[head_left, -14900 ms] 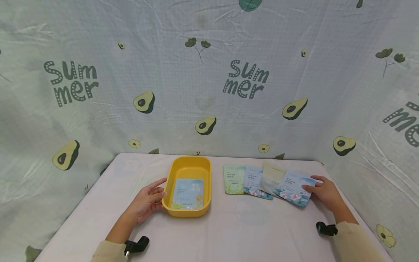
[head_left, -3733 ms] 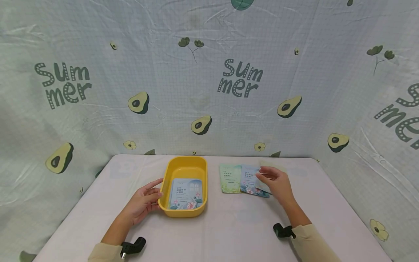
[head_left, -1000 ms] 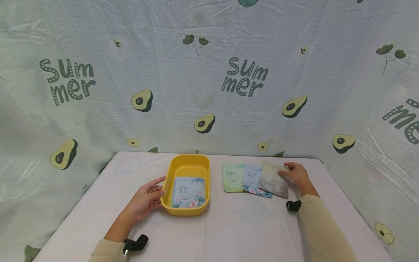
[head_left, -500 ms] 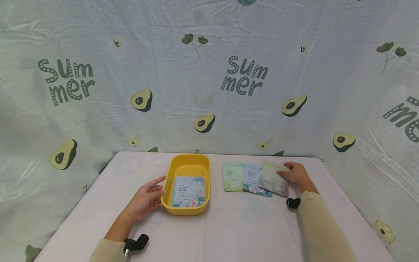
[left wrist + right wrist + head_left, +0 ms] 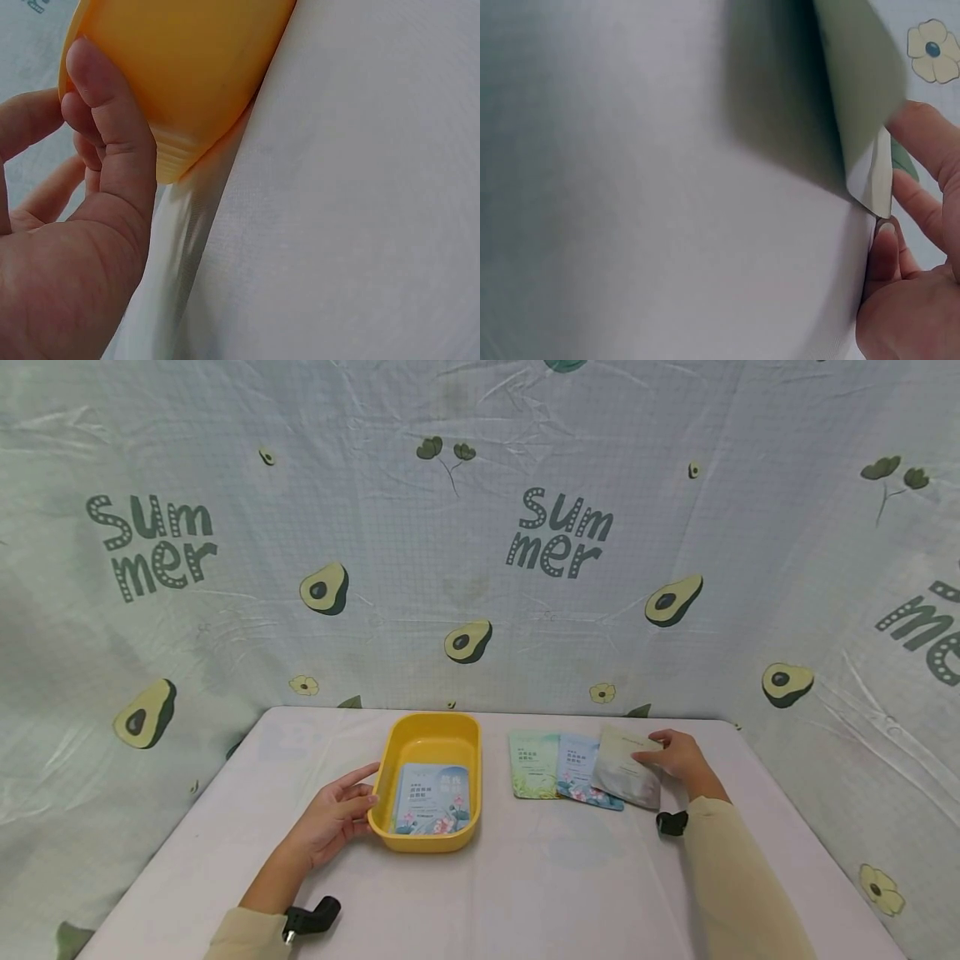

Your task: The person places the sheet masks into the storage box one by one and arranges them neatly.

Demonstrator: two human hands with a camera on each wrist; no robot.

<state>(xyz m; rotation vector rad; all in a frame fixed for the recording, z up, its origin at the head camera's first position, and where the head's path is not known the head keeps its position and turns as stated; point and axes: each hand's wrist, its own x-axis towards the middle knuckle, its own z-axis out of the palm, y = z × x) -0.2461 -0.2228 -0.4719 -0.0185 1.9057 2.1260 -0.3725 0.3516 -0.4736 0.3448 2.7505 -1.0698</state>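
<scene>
Only the right wrist view is showing a dark shadow beneath the tilted, pale beige, flat rectangular sachet (image 5: pixel 621 774). The right hand (image 5: pixel 679 758) is pinching it, the thumb lying across its face at two o'clock, while the sachet is resting at three o'clock from the yellow, round-cornered oblong tray (image 5: pixel 438 749) and overlapping a blue floral sachet (image 5: pixel 577 768). The left hand (image 5: pixel 333 818) is gripping the tray's rim at about nine o'clock. The beige face is looking nearly plain, carrying faint print near its top.
</scene>
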